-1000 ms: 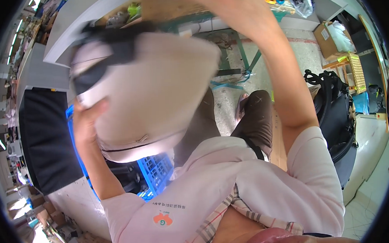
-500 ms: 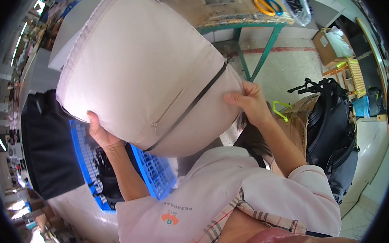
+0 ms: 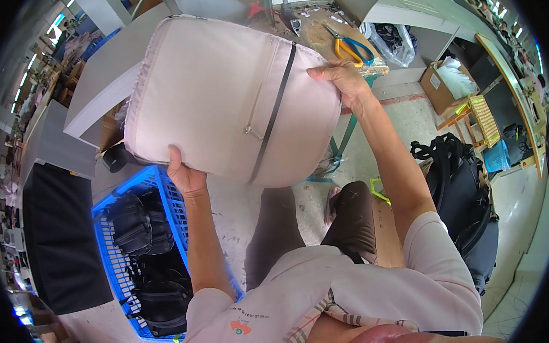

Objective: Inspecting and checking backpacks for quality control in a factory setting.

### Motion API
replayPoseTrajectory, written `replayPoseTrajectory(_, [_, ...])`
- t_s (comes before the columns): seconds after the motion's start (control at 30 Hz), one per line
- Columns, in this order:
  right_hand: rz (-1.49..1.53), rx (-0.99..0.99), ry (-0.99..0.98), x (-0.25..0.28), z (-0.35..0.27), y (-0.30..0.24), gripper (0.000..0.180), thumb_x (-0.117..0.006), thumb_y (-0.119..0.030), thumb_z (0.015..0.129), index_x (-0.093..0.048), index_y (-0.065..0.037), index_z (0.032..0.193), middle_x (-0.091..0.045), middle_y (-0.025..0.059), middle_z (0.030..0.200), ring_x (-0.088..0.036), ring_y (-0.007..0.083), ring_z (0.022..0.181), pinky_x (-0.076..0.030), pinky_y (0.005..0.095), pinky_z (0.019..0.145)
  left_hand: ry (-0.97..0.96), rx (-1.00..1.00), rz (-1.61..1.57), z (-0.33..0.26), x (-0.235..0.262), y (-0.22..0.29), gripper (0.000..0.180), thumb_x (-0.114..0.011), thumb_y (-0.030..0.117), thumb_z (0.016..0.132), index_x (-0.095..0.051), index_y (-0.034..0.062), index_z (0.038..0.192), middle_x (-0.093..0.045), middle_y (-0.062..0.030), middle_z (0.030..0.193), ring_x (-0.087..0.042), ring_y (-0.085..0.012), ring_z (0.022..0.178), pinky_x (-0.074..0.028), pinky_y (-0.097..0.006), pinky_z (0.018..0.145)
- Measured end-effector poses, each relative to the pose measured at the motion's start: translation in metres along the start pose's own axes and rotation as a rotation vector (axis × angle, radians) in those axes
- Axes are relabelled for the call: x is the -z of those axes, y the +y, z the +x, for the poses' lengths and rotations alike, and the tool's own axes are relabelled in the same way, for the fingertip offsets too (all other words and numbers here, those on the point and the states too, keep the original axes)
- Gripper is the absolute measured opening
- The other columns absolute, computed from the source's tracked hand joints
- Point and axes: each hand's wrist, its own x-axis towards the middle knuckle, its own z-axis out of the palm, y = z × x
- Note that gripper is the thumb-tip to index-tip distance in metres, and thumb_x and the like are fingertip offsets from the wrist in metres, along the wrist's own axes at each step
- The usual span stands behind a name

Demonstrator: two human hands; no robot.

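I hold a pale pink backpack [image 3: 221, 93] up in front of me with both hands, its flat side with a zip pull and a black strap facing me. My left hand [image 3: 185, 176] grips its lower left edge from underneath. My right hand [image 3: 341, 78] clasps its right edge, fingers curled over the side. The bag hangs above the floor, between a blue crate and a workbench.
A blue plastic crate [image 3: 164, 196] with several black bags stands at my lower left. Orange-handled scissors [image 3: 348, 46] lie on the workbench [image 3: 317, 29] ahead. A pile of black backpacks [image 3: 455, 187] sits at my right, a cardboard box [image 3: 447, 82] beyond, a grey table [image 3: 114, 68] at left.
The pink bag has been turned and lowered away from my face. My right hand shifted from its lower edge up to its right side. The left hand stays under the bag.
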Motion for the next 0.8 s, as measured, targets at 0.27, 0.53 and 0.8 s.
replayPoseTrajectory(0.27, [-0.015, -0.049, -0.024, 0.014, 0.035, -0.001, 0.023, -0.067, 0.001, 0.063, -0.059, 0.004, 0.084, -0.061, 0.0115, 0.077, -0.059, 0.0178, 0.066, -0.05, 0.0291, 0.064, 0.103, 0.019, 0.006, 0.013, -0.005, -0.016, 0.043, -0.058, 0.017, 0.079, -0.042, 0.0023, 0.116, -0.049, -0.0108, 0.115, -0.046, -0.0261, 0.106, -0.035, -0.042, 0.093])
replayPoseTrajectory(0.53, [-0.06, -0.017, -0.025, 0.027, 0.028, -0.005, 0.02, -0.066, -0.004, 0.068, -0.059, 0.002, 0.086, -0.062, 0.0096, 0.078, -0.06, 0.0168, 0.067, -0.051, 0.0292, 0.064, 0.106, 0.026, 0.017, 0.014, -0.01, -0.032, 0.042, -0.057, 0.018, 0.079, -0.043, 0.002, 0.116, -0.049, -0.011, 0.115, -0.046, -0.0259, 0.106, -0.035, -0.042, 0.093])
replayPoseTrajectory(0.8, [-0.041, -0.032, 0.011, 0.044, 0.013, 0.0, 0.022, -0.067, -0.002, 0.066, -0.058, 0.004, 0.085, -0.061, 0.0103, 0.076, -0.059, 0.0159, 0.063, -0.05, 0.0276, 0.06, 0.08, 0.07, -0.04, 0.007, -0.003, -0.045, 0.04, -0.055, 0.017, 0.08, -0.044, 0.0013, 0.114, -0.05, -0.011, 0.114, -0.045, -0.0257, 0.107, -0.034, -0.042, 0.094])
